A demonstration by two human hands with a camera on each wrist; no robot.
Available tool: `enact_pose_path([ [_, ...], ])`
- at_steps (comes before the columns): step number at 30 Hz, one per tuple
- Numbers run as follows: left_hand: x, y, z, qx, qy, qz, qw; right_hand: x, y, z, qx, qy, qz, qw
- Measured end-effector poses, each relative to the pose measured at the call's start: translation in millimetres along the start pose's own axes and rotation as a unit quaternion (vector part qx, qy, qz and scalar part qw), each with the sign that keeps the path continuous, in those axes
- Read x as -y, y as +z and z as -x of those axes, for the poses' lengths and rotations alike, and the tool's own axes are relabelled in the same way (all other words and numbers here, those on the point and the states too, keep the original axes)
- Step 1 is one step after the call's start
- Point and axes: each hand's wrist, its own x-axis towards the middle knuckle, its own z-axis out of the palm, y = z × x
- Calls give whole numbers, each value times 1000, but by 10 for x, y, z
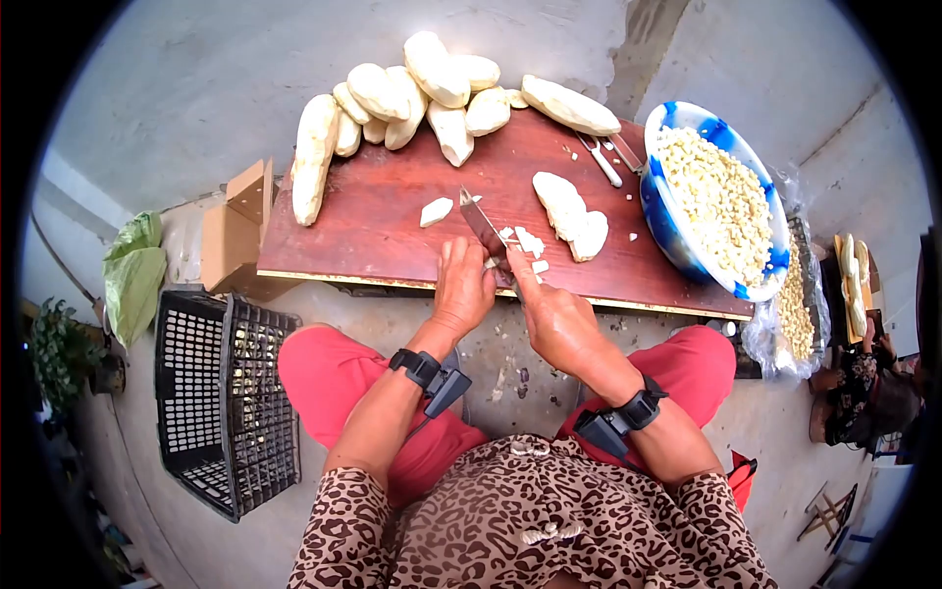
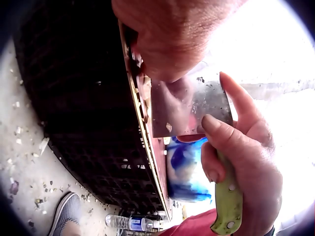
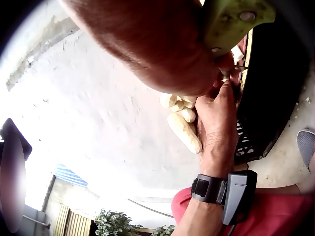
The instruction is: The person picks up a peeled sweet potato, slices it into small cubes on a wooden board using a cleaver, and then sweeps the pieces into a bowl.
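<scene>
Head view: right hand [image 1: 554,319] clenched round the green handle of the cleaver [image 1: 484,228]. Left hand [image 1: 463,288] pinches a small white piece [image 3: 225,78] at the near edge of the board [image 1: 373,216], fingertips right beside the blade. Cut chunks [image 1: 530,240] lie just beyond. Peeled roots [image 1: 412,93] are piled at the far edge, with a bowl [image 1: 659,211] to the right. Risk assessed: with the fingers this close, a slipping piece could bring the blade onto the fingertips.
</scene>
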Motion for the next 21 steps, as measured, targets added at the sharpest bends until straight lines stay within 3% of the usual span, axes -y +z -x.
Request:
enact_pose_path([
  [4, -4, -2, 4, 2, -8, -6, 1000, 38, -18, -84, 27, 7, -21, 999],
  [7, -12, -8, 10, 12, -15, -12, 1000, 1, 149, -127, -15, -18, -7, 1000],
  [11, -10, 46, 1, -13, 4, -22, 1000, -57, 147, -186, -17, 49, -45, 998],
  [17, 5, 73, -67, 1, 16, -34, 999, -279, 182, -185, -111, 28, -194, 974],
  [21, 13, 60, -67, -8, 7, -31, 999, -259, 69, -163, -143, 48, -212, 965],
])
